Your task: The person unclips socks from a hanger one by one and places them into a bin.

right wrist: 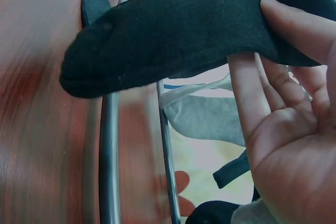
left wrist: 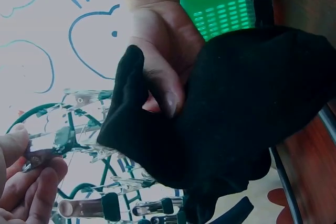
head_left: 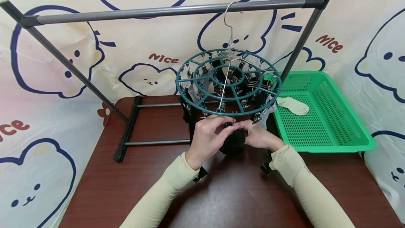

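Note:
Below the near rim of a round teal drying hanger (head_left: pixel 234 114), both hands meet at a black sock (head_left: pixel 233 143). My right hand (head_left: pixel 259 134) pinches the sock near its cuff, thumb on one face and fingers on the other. In the right wrist view the sock (right wrist: pixel 157 35) stretches out sideways with its toe to the left. My left hand (head_left: pixel 207 134) squeezes a clip (left wrist: pixel 44 148) of the hanger between thumb and fingers, as the left wrist view shows. Right beside the clip is the sock's cuff end.
The hanger hooks over the bar (head_left: pixel 142 12) of a grey metal rack on the brown table (head_left: pixel 237 192). Other socks hang from its clips, including a grey sock (right wrist: pixel 207 119). On the right, a green basket (head_left: pixel 341 148) holds a white sock (head_left: pixel 294 106).

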Action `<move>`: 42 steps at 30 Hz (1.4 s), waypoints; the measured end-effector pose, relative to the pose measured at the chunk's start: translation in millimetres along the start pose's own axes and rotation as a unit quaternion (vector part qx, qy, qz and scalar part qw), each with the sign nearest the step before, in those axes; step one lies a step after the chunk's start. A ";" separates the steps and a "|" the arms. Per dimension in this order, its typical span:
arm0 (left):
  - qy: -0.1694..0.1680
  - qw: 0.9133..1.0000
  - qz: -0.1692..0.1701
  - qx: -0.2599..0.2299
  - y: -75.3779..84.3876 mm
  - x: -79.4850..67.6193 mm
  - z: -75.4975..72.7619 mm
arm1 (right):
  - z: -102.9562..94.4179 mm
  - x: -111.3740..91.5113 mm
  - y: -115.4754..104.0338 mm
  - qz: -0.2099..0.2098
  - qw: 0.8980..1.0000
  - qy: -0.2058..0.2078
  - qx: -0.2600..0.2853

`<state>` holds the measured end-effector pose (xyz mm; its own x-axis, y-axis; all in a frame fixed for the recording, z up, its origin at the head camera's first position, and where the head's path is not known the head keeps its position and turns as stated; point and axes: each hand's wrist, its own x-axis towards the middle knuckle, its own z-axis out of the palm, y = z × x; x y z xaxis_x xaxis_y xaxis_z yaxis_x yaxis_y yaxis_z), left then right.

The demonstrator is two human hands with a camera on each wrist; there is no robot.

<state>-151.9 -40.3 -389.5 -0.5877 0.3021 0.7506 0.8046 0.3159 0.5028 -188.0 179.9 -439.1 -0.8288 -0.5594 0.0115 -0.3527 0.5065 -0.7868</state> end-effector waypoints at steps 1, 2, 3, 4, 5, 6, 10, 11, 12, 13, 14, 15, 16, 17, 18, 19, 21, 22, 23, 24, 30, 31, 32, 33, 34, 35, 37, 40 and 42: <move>0.001 1.000 0.001 0.000 0.3 0.0 0.1 | 0.1 -0.3 0.1 0.000 1.000 -0.002 0.002; 0.001 1.000 0.003 0.000 0.7 0.0 0.1 | 0.0 -0.8 -0.2 -0.002 1.000 -0.002 0.003; 0.002 1.000 0.005 0.001 1.2 0.0 0.1 | 0.0 -0.9 -0.2 -0.006 1.000 -0.003 0.005; 0.004 1.000 0.008 0.003 1.8 0.1 -0.1 | -0.1 -1.4 -0.1 -0.007 1.000 -0.002 0.003; 0.005 1.000 0.010 0.005 2.4 0.1 -0.4 | 0.1 -1.7 -0.1 -0.010 1.000 -0.003 0.002; 0.006 1.000 0.012 0.007 2.8 0.1 -0.5 | 0.1 -2.4 0.1 -0.011 1.000 -0.002 -0.002; 0.006 1.000 0.014 0.013 3.0 0.2 -0.8 | -0.2 -5.9 0.2 -0.007 1.000 -0.001 -0.016; 0.005 1.000 0.013 0.014 2.9 0.2 -0.9 | -0.2 -6.4 -0.2 -0.008 1.000 -0.004 -0.015; 0.003 1.000 0.012 0.014 2.7 0.2 -1.1 | -0.5 -7.1 -0.5 -0.005 1.000 -0.006 -0.015; 0.003 1.000 0.012 0.015 2.9 0.2 -1.4 | -0.7 -8.0 -0.8 -0.004 1.000 -0.010 -0.012; 0.002 1.000 0.011 0.016 2.8 0.1 -1.6 | -0.9 -8.6 -1.3 -0.003 1.000 -0.015 -0.005; 0.001 1.000 0.010 0.017 2.8 0.0 -1.8 | -1.0 -9.3 -2.0 -0.002 1.000 -0.020 0.005; 0.000 1.000 0.010 0.018 2.7 -0.1 -2.1 | -1.1 -9.8 -2.6 -0.004 0.999 -0.027 0.016; -0.001 1.000 0.009 0.019 2.6 -0.2 -2.4 | -1.2 -10.4 -3.0 -0.004 0.999 -0.033 0.027; -0.001 1.000 0.009 0.020 2.5 -0.2 -2.7 | -1.5 -11.3 -3.7 -0.008 0.999 -0.039 0.037; -0.001 1.000 0.009 0.021 2.4 -0.2 -3.0 | -1.7 -12.2 -4.2 -0.011 0.998 -0.045 0.046; 0.001 1.000 0.009 0.022 2.0 -0.2 -3.5 | -2.5 -14.7 -5.9 -0.017 0.997 -0.049 0.054; 0.002 1.000 0.009 0.022 1.9 0.0 -3.8 | -3.2 -16.3 -7.1 -0.020 0.997 -0.049 0.053; 0.003 1.000 0.009 0.023 1.7 0.1 -3.9 | -4.0 -18.1 -8.6 -0.023 0.997 -0.047 0.052; 0.004 1.000 0.009 0.024 1.6 0.4 -4.1 | -5.1 -20.2 -10.3 -0.026 0.997 -0.044 0.051; 0.006 1.000 0.012 0.025 0.1 1.7 -3.9 | -15.9 -33.3 -23.0 -0.059 0.997 -0.025 0.050; 0.006 1.000 0.012 0.026 -0.2 1.9 -3.9 | -18.5 -35.2 -24.5 -0.070 0.996 -0.024 0.053; 0.005 1.000 0.012 0.026 -0.2 2.1 -4.2 | -21.2 -37.1 -25.7 -0.080 0.995 -0.025 0.057; 0.005 1.000 0.013 0.027 -0.1 2.2 -4.5 | -24.0 -39.2 -26.8 -0.089 0.994 -0.024 0.059; 0.004 1.000 0.014 0.028 -0.1 2.2 -4.8 | -26.9 -41.3 -27.8 -0.097 0.993 -0.022 0.064; 0.004 0.999 0.014 0.029 0.0 2.1 -5.0 | -30.0 -43.6 -28.9 -0.104 0.992 -0.020 0.066; 0.004 0.999 0.015 0.028 -0.8 1.7 -5.0 | -36.5 -48.4 -31.1 -0.110 0.991 -0.012 0.070; 0.007 1.000 0.017 0.024 -1.2 1.4 -5.8 | -47.1 -56.0 -35.0 -0.106 0.991 0.008 0.076; 0.009 1.000 0.016 0.020 -1.5 1.3 -6.2 | -54.4 -61.0 -37.4 -0.106 0.992 0.024 0.071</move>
<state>-153.4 -46.0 -386.6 -0.5592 0.2959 0.7744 0.8190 0.3420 0.4608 -147.9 230.8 -376.7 -0.7639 -0.6092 0.2129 -0.4592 0.2815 -0.8425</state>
